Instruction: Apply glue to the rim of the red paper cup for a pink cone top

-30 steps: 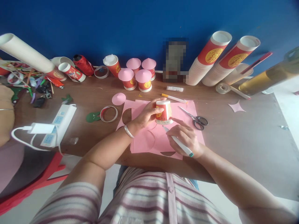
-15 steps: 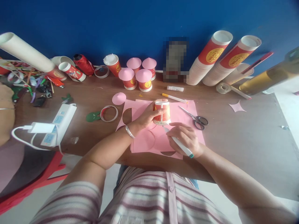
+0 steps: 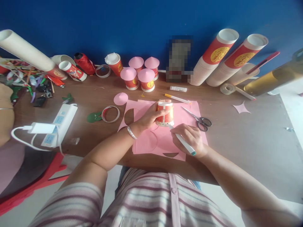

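My left hand (image 3: pixel 151 116) is wrapped round a red and white paper cup (image 3: pixel 168 116), its thumb across the cup's side. A white marker with a green end (image 3: pixel 184 144) is gripped in my right hand (image 3: pixel 189 138), its tip at the cup's lower rim. Beneath both hands lie pink paper sheets (image 3: pixel 146 142) with round cut-outs and circle outlines. Black-handled scissors (image 3: pixel 200 121) rest on the sheets' right side. A white marker with a yellow cap (image 3: pixel 177 99) lies across their top edge. To the left is a pink paper cone (image 3: pixel 120 98).
Red cups with pink cone tops (image 3: pixel 146 78) stand at the back, near a glue stick (image 3: pixel 178 89). Tall cup stacks (image 3: pixel 205 69) and a tape roll (image 3: pixel 227 88) are back right. A power strip (image 3: pixel 60 124), a ring (image 3: pixel 110 114) and clutter occupy the left side.
My right hand has moved slightly right, and the marker's tip has shifted up and right along the cup's lower rim. My left hand still holds the cup in nearly the same place.
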A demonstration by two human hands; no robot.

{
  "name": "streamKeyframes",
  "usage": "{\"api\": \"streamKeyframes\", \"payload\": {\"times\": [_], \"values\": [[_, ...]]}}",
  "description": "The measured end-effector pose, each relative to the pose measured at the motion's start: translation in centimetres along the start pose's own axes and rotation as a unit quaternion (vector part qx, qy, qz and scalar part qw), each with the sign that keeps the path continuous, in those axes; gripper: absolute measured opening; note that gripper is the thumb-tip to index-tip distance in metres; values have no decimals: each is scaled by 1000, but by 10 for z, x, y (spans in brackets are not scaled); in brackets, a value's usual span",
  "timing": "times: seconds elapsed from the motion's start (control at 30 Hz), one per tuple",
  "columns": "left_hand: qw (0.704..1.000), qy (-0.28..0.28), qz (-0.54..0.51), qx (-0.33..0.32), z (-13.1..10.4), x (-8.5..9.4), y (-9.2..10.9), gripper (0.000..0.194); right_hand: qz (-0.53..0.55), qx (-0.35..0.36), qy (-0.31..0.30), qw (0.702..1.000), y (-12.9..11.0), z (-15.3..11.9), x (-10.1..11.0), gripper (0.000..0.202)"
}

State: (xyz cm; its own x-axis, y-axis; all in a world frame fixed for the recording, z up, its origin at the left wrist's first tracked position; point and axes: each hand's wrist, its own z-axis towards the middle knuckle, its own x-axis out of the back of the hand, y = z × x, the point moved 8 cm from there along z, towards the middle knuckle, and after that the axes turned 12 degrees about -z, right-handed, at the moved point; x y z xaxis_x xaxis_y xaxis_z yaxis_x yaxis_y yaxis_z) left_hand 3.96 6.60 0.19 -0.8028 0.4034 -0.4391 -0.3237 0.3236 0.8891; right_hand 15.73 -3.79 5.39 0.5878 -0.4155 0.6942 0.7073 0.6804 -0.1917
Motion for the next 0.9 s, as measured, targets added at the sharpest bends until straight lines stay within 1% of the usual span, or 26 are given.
{"api": "streamKeyframes", "payload": {"times": [0.33,0.7,0.9], "values": [[1000,-8,-21,3,0,1,-6,40,-5,5,-8,1000,-2,1,-2,21],[999,-14,-33,6,1,-1,-7,43,-6,9,-13,1000,-4,3,-1,23],[1000,-15,-19,-1,2,0,-6,43,-20,3,-15,1000,-2,2,-2,23]]}}
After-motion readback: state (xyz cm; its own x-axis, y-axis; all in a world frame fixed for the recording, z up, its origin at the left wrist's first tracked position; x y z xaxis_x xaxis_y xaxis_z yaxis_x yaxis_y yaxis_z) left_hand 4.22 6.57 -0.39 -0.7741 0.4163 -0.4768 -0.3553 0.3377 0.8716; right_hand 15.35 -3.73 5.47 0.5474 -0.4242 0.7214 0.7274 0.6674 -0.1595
